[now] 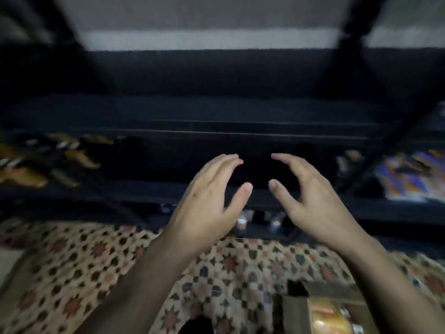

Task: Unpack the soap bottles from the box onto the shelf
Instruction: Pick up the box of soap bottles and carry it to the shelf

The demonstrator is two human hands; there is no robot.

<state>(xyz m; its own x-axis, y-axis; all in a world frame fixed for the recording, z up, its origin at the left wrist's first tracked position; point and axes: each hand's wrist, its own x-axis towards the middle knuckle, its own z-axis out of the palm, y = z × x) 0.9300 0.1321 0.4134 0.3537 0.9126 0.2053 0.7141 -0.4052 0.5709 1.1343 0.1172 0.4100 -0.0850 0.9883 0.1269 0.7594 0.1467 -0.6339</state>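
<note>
Both hands hang in front of the dark, flat-edged shelf (240, 133). The left hand (209, 201) and right hand (310, 201) face each other, fingers loosely curved, grasping nothing. Below the shelf to the right, a brown cardboard box (296, 307) sits on the star-patterned tiled floor (96, 261), and it holds glossy amber soap bottles (325, 317), blurred. Similar amber shapes (72, 155) lie blurred at the shelf's left end.
</note>
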